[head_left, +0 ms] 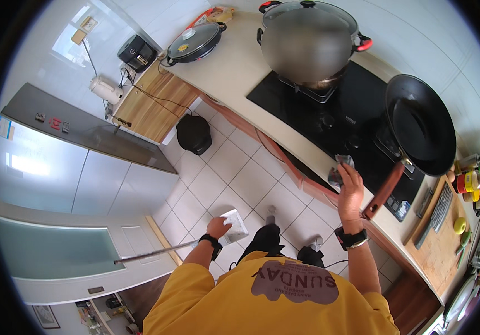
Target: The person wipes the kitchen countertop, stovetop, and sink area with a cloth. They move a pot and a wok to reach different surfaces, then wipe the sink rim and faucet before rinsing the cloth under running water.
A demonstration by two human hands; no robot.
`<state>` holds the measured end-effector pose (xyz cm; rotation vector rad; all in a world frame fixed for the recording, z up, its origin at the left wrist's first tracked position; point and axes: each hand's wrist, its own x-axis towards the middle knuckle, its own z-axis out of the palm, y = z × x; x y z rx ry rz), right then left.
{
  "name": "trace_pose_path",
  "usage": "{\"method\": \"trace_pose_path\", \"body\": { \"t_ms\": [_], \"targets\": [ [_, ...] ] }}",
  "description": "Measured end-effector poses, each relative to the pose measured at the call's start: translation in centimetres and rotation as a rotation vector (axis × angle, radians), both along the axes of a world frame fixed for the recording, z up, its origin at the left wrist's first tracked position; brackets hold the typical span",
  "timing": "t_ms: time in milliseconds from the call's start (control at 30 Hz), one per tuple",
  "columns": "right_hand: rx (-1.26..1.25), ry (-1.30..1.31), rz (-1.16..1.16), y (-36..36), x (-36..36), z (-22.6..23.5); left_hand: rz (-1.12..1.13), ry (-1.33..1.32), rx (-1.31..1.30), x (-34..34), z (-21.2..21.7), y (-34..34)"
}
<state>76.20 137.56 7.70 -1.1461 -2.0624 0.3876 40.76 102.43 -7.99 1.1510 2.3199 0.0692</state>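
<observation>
My right hand [350, 192] is raised at the front edge of the black cooktop [329, 111] and is closed on a grey crumpled cloth [340, 167], which touches the cooktop's near edge. My left hand [217, 227] hangs lower over the tiled floor and grips a white rectangular pack [234, 226]. Both wrists wear dark bands. My yellow shirt fills the lower middle of the view. A black wok with a reddish-brown handle [418, 125] sits on the right burner, its handle just right of my right hand.
A large grey lidded pot [307, 42] stands on the far burner. A black lidded pan [194, 42] rests on the beige counter. A black bin [193, 134] sits on the floor. A cutting board with knives [438, 223] and bottles lie right. A metal bar [156, 252] crosses low left.
</observation>
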Motion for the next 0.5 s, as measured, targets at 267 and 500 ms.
{"method": "trace_pose_path", "body": {
  "t_ms": [267, 500],
  "targets": [
    [0.141, 0.087, 0.241, 4.5, -25.0, -1.6, -0.489, -0.015, -0.055, -14.6, -3.5, -0.7],
    [0.002, -0.535, 0.200, 5.8, -40.5, -5.9, 0.140, -0.248, 0.253, -19.4, 3.6, 7.9]
  ]
}}
